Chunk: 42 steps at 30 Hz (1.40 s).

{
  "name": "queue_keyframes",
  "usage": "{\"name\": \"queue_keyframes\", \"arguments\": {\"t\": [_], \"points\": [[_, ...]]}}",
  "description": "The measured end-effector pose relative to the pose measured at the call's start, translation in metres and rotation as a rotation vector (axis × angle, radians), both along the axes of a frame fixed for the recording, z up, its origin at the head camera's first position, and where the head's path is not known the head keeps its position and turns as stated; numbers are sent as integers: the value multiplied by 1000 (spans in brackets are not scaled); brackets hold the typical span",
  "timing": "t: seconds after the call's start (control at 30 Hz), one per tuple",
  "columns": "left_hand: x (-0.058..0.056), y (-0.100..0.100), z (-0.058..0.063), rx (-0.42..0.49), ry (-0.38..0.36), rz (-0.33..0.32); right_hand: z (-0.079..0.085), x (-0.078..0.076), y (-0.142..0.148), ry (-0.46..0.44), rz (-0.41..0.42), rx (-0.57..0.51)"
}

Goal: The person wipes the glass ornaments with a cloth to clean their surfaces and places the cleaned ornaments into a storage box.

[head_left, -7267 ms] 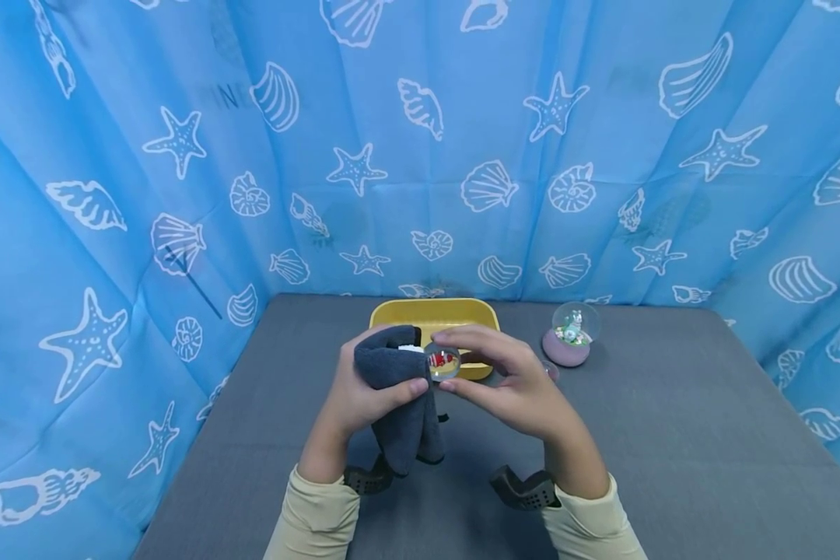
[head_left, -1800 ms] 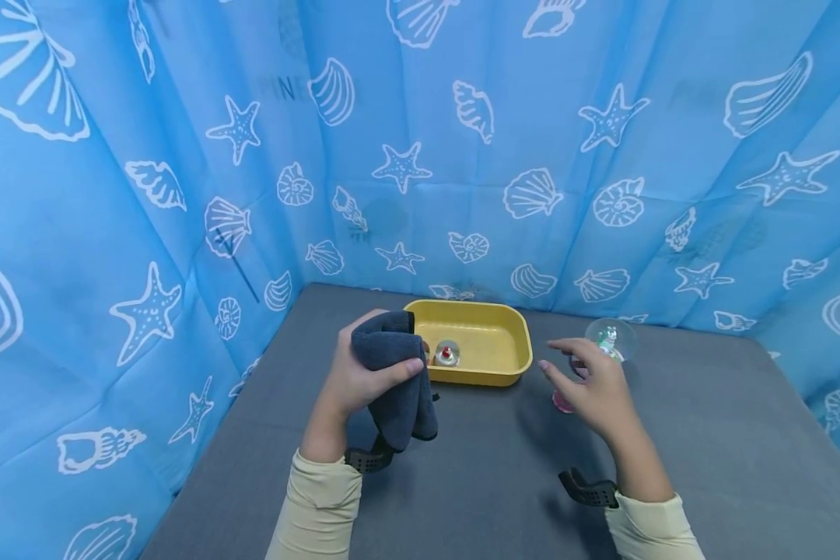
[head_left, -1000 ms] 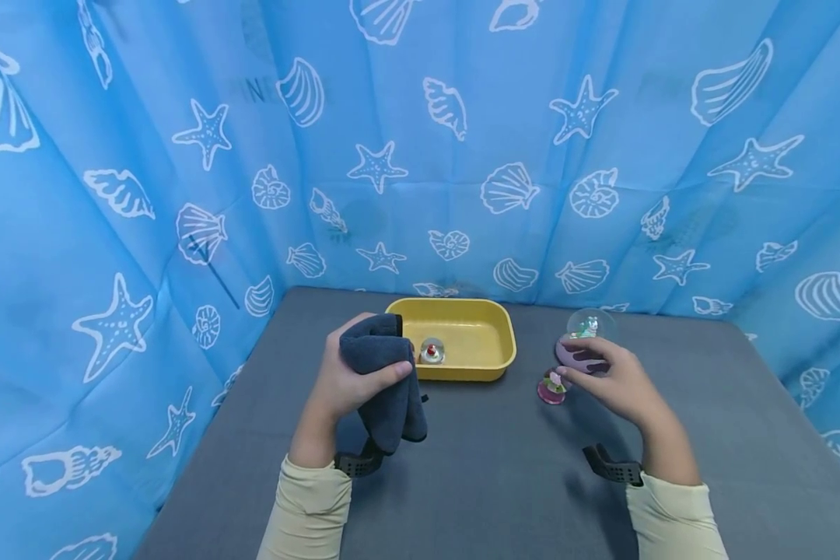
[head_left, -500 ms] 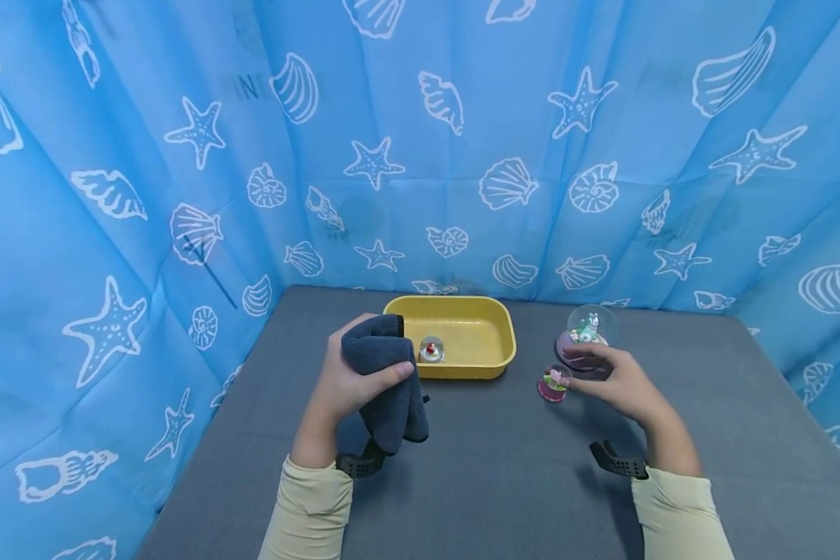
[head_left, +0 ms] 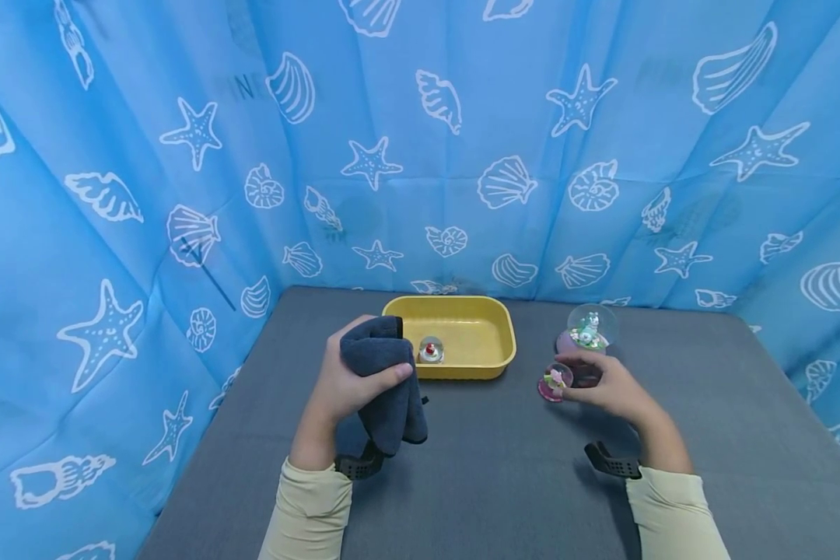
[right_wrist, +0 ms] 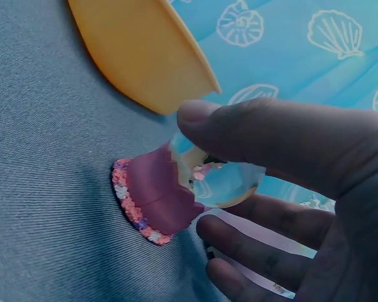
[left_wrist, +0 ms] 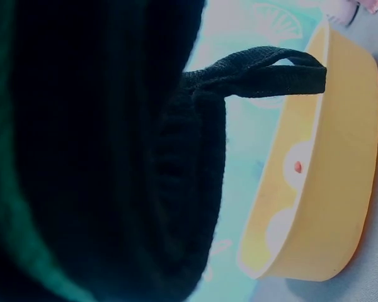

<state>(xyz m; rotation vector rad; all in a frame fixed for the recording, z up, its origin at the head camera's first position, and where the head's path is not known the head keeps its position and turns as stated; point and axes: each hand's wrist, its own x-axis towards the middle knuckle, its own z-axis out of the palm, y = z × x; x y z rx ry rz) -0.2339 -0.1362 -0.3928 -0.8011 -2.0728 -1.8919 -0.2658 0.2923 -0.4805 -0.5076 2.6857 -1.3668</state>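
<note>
My left hand (head_left: 346, 385) grips a folded dark blue-grey cloth (head_left: 385, 393), held above the table just left of the yellow tray. A fabric loop (left_wrist: 277, 78) sticks out of the cloth in the left wrist view. On the right, my right hand (head_left: 619, 389) pinches the clear dome of a small snow globe, thumb on the near side and fingers behind. That small snow globe (right_wrist: 160, 195) has a magenta base trimmed with tiny flowers; a pink figure shows inside. Its base is right at the table surface.
A yellow tray (head_left: 467, 373) stands at the back middle. In it sits a clear ball (head_left: 430, 351) with a red figure, and the left wrist view shows a second round thing (left_wrist: 280, 229). A larger snow globe (head_left: 589, 330) with a lilac base stands behind my right hand.
Earlier my right hand held a clear ball with a red-and-white fish at the cloth. It has since moved right and taken hold of the small snow globe. My left hand keeps the cloth.
</note>
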Motion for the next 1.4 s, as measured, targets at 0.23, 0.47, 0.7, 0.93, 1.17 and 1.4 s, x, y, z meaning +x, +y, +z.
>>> {"name": "queue_keyframes", "arguments": {"t": [0.23, 0.47, 0.7, 0.93, 1.17, 1.4], "points": [[0, 0, 0, -18, -24, 15, -2, 2, -1, -31, -20, 26], [1, 0, 1, -17, -30, 19, -6, -1, -1, -23, -27, 73], [2, 1, 2, -10, -28, 10, -9, -3, -1, -5, -22, 80], [2, 1, 1, -17, -25, 12, -8, -2, -3, -19, -40, 117], [1, 1, 2, -8, -23, 7, -8, -3, -6, -12, -86, 178], [2, 2, 2, -25, -31, 11, -8, -5, -6, -32, -102, 198]]}}
